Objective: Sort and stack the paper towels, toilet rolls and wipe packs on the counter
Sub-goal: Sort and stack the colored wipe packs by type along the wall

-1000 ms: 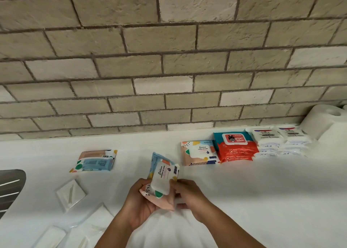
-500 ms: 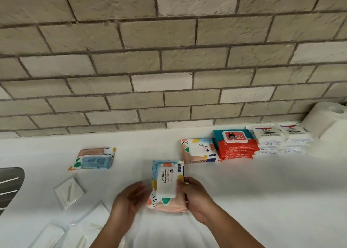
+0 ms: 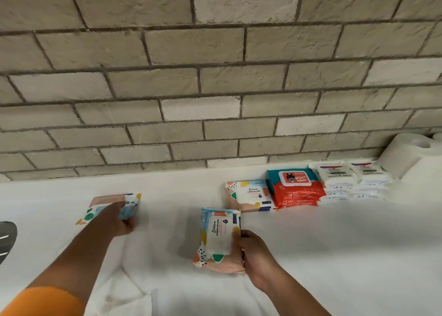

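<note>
A colourful patterned wipe pack [image 3: 218, 240] lies on the white counter [image 3: 334, 244] in the middle, with my right hand [image 3: 251, 251] gripping its right edge. My left hand [image 3: 119, 217] reaches to the far left and closes over a second patterned wipe pack [image 3: 130, 199] lying flat there; its fingers hide much of the pack. Against the wall at the right sit a third patterned wipe pack [image 3: 248, 195], a red wipe pack [image 3: 296, 188], stacks of white wipe packs [image 3: 351, 182] and a white paper towel roll [image 3: 406, 155].
A brick wall [image 3: 215, 76] rises behind the counter. A dark metal object [image 3: 7, 239] shows at the left edge. Clear plastic-wrapped items [image 3: 134, 296] lie near the front between my arms.
My left hand let go of the middle pack and reached out left to the far pack. My right hand has kept hold of the middle pack, now lying lower on the counter.
</note>
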{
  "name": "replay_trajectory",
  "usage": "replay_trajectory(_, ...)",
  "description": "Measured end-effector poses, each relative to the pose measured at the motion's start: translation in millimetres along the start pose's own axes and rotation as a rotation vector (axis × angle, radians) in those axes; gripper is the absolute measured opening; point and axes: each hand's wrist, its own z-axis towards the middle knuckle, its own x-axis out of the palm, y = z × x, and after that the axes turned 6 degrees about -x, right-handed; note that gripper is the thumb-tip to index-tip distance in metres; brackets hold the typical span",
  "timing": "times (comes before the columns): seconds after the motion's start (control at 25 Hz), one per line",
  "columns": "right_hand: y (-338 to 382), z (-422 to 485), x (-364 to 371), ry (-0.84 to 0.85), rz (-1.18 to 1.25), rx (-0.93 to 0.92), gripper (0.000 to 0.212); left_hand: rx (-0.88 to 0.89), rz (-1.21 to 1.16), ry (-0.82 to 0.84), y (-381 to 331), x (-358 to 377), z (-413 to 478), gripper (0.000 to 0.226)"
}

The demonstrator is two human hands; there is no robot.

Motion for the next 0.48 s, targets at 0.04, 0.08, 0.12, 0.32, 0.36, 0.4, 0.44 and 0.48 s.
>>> replay_trajectory(0.04, 0.1, -0.7, -0.7, 0.006, -0.002, 0.0, 0.034, -0.024, 0.034, -0.002, -2.2, 2.6, 0.9, 0.01)
replay_trajectory(0.08, -1.2, -0.1, -2.4, 0.009, -0.004, -0.002, 0.035, -0.06, 0.07, -0.027, -0.9, 3.3, -2.1, 0.009)
replay_trajectory(0.12, -1.0, -0.7, -3.8, 0.008, 0.002, -0.002, 0.035, -0.075, 0.094, -0.069, 1.2, 3.9, 1.1, 0.005)
replay_trajectory(0.32, -2.4, 3.5, -13.8, 0.003, 0.114, 0.023, 0.029, 0.094, 0.187, -0.232, 30.1, 1.4, 1.7, 0.007)
replay_trajectory(0.36, -2.9, 4.1, -14.3, 0.02, 0.149, 0.025, 0.031, 0.125, 0.166, -0.229, 35.7, 0.7, -0.3, 0.002)
replay_trajectory(0.4, -4.5, 6.2, -15.2, 0.035, 0.183, 0.019, 0.033, 0.16, 0.166, -0.217, 41.9, -0.5, -1.0, 0.006)
replay_trajectory(0.44, -5.7, 6.8, -15.0, 0.049, 0.22, 0.01, 0.035, 0.214, 0.224, -0.206, 49.5, -1.5, -3.2, 0.008)
replay_trajectory(0.48, -6.4, 7.0, -14.6, 0.051, 0.254, -0.002, 0.036, 0.305, 0.352, -0.201, 58.3, -2.6, -10.7, 0.011)
